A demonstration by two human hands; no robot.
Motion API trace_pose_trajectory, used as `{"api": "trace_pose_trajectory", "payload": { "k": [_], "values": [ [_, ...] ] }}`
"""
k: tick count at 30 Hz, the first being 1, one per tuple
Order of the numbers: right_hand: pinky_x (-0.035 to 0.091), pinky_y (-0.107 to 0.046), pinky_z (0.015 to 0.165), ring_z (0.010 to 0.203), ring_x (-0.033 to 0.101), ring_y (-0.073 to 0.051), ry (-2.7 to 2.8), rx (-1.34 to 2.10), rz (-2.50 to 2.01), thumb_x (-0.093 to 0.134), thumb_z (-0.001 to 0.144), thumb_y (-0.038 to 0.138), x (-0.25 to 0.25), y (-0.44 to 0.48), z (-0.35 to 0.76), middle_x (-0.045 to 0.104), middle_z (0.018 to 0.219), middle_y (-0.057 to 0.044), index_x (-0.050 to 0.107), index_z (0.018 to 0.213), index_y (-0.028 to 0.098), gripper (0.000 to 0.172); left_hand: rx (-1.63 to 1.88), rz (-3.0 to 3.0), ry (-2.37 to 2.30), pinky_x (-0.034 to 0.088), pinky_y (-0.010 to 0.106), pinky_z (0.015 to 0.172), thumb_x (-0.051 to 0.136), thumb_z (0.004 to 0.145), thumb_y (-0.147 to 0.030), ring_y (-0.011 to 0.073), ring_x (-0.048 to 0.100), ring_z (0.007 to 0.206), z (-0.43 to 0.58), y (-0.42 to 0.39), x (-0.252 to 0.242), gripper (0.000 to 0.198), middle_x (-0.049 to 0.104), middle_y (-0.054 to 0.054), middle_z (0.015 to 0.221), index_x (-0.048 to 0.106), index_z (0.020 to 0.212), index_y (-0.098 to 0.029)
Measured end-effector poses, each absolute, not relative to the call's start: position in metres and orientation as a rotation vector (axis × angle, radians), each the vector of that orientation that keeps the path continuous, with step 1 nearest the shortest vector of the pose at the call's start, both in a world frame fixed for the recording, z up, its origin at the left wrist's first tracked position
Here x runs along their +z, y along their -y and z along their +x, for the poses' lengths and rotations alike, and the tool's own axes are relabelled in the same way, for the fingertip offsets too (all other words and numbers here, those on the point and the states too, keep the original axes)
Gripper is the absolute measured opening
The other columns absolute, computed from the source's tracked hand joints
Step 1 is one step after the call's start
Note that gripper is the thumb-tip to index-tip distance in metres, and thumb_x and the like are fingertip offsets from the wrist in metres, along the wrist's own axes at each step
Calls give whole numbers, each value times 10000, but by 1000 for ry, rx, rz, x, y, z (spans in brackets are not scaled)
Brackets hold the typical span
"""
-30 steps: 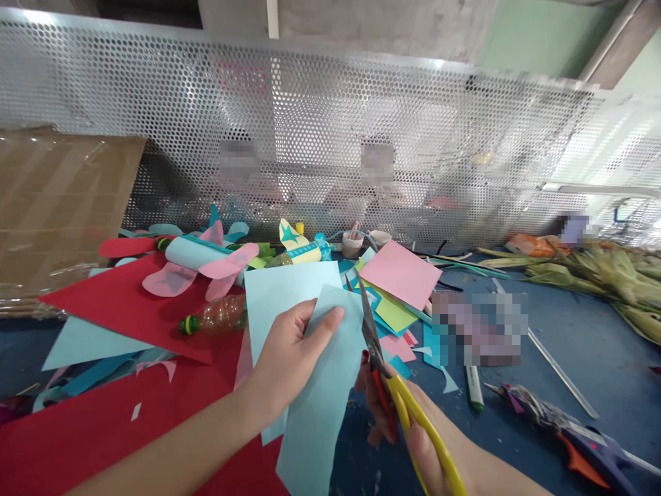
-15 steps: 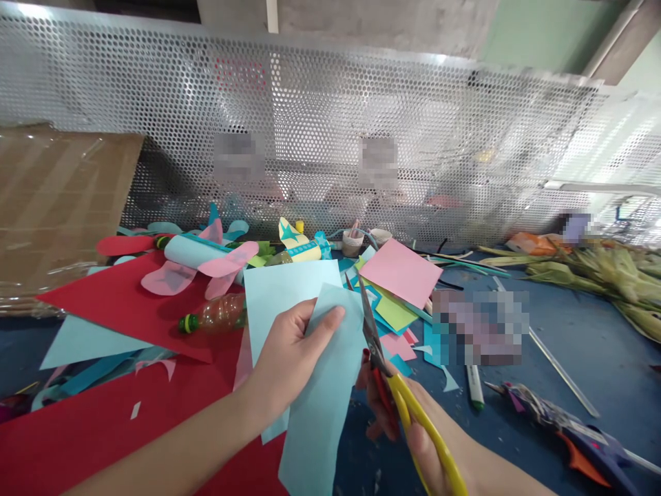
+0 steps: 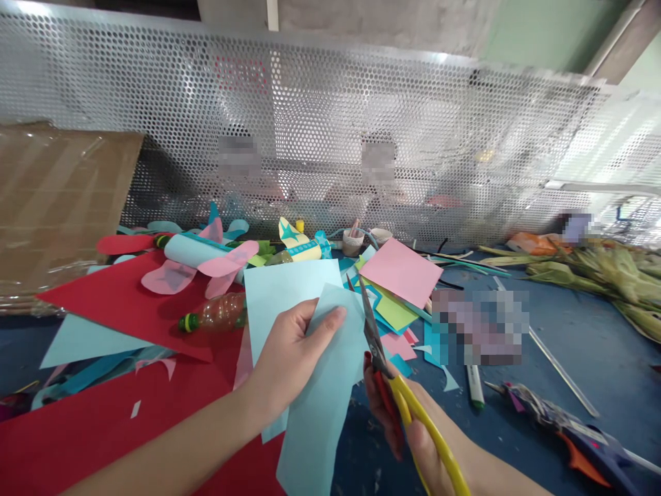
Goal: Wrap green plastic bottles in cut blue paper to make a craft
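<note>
Light-blue paper (image 3: 323,406) pinched in left hand (image 3: 289,362) grip; right hand (image 3: 413,427) grip clenched around yellow scissors (image 3: 397,393).

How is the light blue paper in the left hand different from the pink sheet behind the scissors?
The light blue paper is held up in the left hand; the pink sheet lies on paper scraps. The light blue paper is long, the pink sheet nearly square. Both are plain paper.

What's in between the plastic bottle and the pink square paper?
In the head view, light blue paper, which the left hand holds, and the blade tips of the scissors in the right hand.
</note>
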State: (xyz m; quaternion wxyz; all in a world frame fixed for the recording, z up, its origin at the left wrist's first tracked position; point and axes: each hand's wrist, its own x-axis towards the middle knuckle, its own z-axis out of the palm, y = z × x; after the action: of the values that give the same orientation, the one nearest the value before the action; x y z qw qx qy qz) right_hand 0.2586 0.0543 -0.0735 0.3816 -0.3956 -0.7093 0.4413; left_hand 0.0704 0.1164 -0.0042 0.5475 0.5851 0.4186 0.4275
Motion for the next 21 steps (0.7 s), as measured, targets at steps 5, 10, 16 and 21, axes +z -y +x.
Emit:
{"api": "trace_pose_trajectory", "payload": {
  "k": [5,10,16,21],
  "values": [
    [286,-251,360,414,301,-90,1762,1260,-959,306,795,847,-65,-54,257,392,673,48,451,912,252,624,995,1405,-1029,431,236,492,612,818,-559,143,551,559,70,-118,-3,378,633,2,651,648,798,-183],
    [286,-223,338,408,278,-77,1739,1297,-1013,320,747,886,-54,-54,256,350,612,68,452,880,227,686,971,1362,-1018,457,240,520,665,772,-533,156,584,603,69,-121,6,352,673,16,710,679,790,-182],
    [283,-206,313,404,223,-62,1703,1316,-1060,330,706,913,-49,-52,253,344,617,68,435,841,232,703,904,1379,-1063,420,216,475,688,743,-530,131,551,531,63,-125,15,346,635,-10,623,695,765,-185],
    [277,-209,309,393,279,-63,1669,1277,-1064,336,714,906,-48,-49,251,413,645,38,446,828,231,693,873,1405,-1073,407,212,465,685,741,-543,129,545,518,60,-128,17,361,627,-11,601,696,763,-183]
  ]
}}
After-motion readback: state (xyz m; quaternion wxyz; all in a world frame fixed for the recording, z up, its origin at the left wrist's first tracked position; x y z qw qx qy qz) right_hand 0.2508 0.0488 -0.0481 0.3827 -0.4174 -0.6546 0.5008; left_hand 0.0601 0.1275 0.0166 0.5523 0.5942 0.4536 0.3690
